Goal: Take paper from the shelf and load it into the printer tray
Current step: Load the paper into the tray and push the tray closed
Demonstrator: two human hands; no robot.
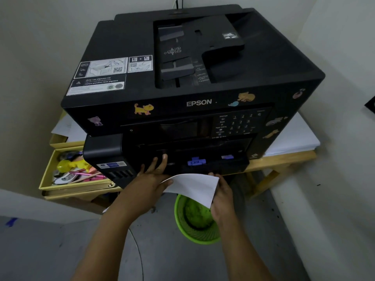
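A black Epson printer [192, 78] stands on a wooden surface [284, 161] set against the wall. Animal stickers are fixed along its front edge. The control panel [237, 124] with its keypad sits on the right half of the front face.

Below the panel, the paper tray [203, 159] forms a dark recess at the front of the printer. A blue guide clip [195, 161] is visible inside it, with a second blue piece to its right.

The left hand [154, 175] reaches to the tray front. Its fingers are extended, with the fingertips [164, 157] touching the dark edge of the tray opening, while its thumb lies against the left corner of the paper.

The paper [194, 188], white and slightly curved, is held just in front of and below the tray opening, not yet inside it. The right hand [222, 194] grips the right edge of the paper, fingers curled around it.

A green basket [194, 224] stands on the floor directly beneath the paper and the hands.

To the left of the printer, an open yellow box [50, 173] holds mixed small items, including a yellow object and pink pens. To the right of the printer, a stack of white sheets [294, 136] lies on the surface.
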